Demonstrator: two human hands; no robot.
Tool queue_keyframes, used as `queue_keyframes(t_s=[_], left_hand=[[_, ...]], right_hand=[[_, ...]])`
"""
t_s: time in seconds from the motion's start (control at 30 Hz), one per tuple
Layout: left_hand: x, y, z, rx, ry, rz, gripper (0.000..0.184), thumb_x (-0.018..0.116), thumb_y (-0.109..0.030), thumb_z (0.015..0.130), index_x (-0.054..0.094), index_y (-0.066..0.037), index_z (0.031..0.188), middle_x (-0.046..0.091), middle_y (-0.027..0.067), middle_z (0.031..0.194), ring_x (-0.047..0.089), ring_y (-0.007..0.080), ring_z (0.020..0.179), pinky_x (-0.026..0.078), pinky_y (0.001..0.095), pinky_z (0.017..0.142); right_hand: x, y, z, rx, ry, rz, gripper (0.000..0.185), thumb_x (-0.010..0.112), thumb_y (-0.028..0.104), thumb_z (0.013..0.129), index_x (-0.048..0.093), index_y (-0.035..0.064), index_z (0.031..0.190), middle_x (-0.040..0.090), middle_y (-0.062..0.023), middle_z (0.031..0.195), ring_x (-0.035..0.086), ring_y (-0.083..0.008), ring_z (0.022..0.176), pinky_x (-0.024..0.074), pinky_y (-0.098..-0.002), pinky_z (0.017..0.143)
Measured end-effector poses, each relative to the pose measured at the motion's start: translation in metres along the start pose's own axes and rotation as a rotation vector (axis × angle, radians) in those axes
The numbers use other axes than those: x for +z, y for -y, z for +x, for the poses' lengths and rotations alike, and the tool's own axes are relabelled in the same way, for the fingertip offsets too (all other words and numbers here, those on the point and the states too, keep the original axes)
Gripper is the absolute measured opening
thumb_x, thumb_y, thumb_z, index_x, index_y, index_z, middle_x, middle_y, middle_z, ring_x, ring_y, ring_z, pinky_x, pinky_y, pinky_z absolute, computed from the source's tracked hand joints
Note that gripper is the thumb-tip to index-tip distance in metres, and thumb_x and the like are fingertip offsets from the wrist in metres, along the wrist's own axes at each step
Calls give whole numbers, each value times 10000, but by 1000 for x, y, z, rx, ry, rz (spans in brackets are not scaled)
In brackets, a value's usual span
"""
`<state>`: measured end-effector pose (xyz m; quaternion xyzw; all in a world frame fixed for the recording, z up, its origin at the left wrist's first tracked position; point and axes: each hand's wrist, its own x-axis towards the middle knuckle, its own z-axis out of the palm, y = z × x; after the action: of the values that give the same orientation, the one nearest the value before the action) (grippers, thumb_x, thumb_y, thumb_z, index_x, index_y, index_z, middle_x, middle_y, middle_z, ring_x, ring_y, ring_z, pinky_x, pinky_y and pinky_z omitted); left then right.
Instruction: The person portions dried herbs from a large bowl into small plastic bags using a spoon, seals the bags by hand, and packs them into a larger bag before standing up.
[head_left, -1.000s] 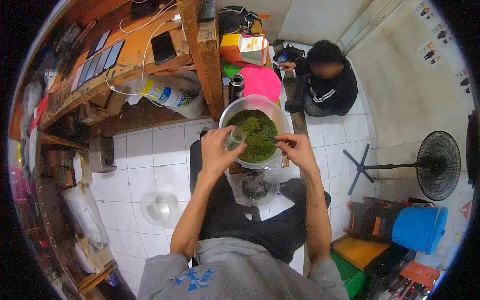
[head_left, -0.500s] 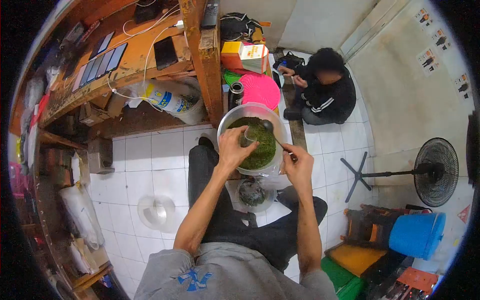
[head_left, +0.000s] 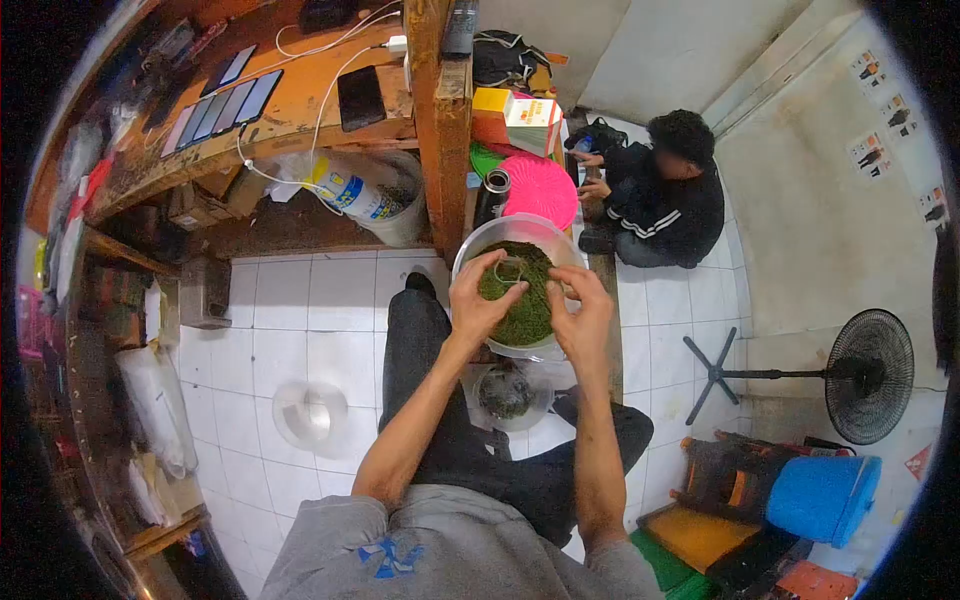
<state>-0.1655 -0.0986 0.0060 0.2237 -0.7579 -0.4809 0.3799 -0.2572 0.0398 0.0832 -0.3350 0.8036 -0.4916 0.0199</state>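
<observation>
Left hand (head_left: 478,304) pinches a clear cup (head_left: 510,269) over green flakes (head_left: 522,326); right hand (head_left: 582,310) is near it, grip unclear from here.

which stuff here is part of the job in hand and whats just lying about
In use, it seems:
- small clear cup, in the left hand
- wide tub of green shreds, under the hands

Probably just lying about:
- standing fan
- blue bucket
- row of phones on the wooden shelf

The person wears a grey short-sleeved shirt (head_left: 490,550) with a blue emblem (head_left: 390,559) and black trousers (head_left: 415,355).
</observation>
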Motion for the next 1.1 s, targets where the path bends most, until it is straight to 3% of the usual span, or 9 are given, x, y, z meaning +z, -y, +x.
queue_keyframes(t_s=[0.3,0.43,0.63,0.7,0.77,0.83,0.87,1.0,1.1], left_hand=[[-1,-1,-3,11,-62,-26,545,868,-155,705,678,-41,1202,706,127,1184,642,319,1136,491,417,997],[4,3,-5,65,-62,35,544,868,-159,688,684,-40,1186,708,111,1174,629,327,1139,465,427,1024],[0,-7,-7,119,5,152,809,875,-181,696,538,-50,1420,625,182,1286,545,371,1239,415,458,1077],[-4,0,-7,-69,95,31,922,877,-206,724,423,-58,1513,579,209,1339,501,389,1294,398,469,1102],[-4,5,-5,-58,108,-34,866,854,-229,790,414,-49,1514,601,176,1347,523,341,1296,389,441,1119],[-5,-2,0,-136,234,-296,796,805,-208,857,396,-46,1520,618,150,1355,551,293,1283,373,409,1131],[3,-8,2,-88,172,-436,528,739,-175,932,542,-15,1396,697,87,1219,634,205,1117,451,352,1030],[-3,-39,14,-300,380,-534,175,699,-163,981,727,8,1005,705,-14,918,603,56,859,491,237,763],[2,-47,9,-386,369,-640,190,711,-195,976,716,-22,1054,710,7,949,628,88,900,501,270,832]], right_hand=[[23,-3,1,-101,-64,-98,210,660,25,870,740,47,1063,694,-170,1129,684,-337,1010,545,-396,842],[32,11,-1,-200,25,-164,204,724,81,814,747,53,1015,645,-182,1198,588,-372,1136,462,-455,979],[23,-8,9,-203,-45,-228,142,778,97,761,756,44,891,645,-187,1189,576,-386,1135,433,-463,1008],[15,-18,10,-48,62,-231,133,777,94,767,758,48,891,650,-177,1178,580,-378,1133,439,-468,1004],[1,-24,11,-141,49,-292,131,776,80,804,767,57,933,655,-152,1142,622,-323,1072,513,-426,908],[-11,-13,8,103,173,-36,145,764,46,806,767,33,950,640,-144,1149,623,-305,1083,512,-408,898],[-17,-1,6,111,190,15,149,750,22,828,767,26,976,657,-145,1093,677,-257,968,547,-354,782],[-35,19,1,83,156,74,154,735,-4,832,764,22,982,692,-132,988,697,-229,856,548,-316,727],[-42,29,-8,79,3,66,187,729,-11,832,754,21,1015,718,-119,906,695,-213,771,541,-306,730]])
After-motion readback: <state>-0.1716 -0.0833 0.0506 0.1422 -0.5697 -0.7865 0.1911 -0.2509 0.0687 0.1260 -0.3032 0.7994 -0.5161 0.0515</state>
